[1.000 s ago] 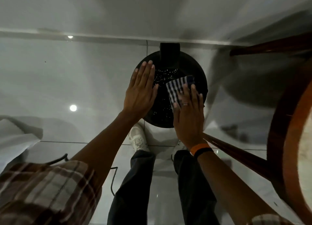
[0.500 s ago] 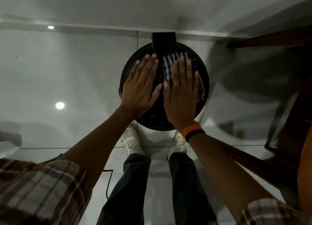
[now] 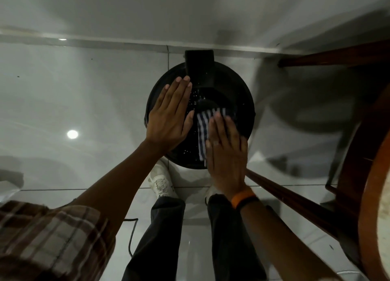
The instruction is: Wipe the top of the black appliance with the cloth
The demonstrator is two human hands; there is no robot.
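right hand [image 3: 226,152] flat on cloth [image 3: 203,131], slid nearer | left hand [image 3: 171,116] flat (steadying) on appliance [image 3: 242,103]

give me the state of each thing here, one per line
black appliance: upright on the floor, top speckled with pale specks
cloth: striped, spread flat on the appliance top, pinned under the right hand
left hand: open, flat on the top's left side
right hand: open, palm pressing the cloth
wooden chair: standing to the right
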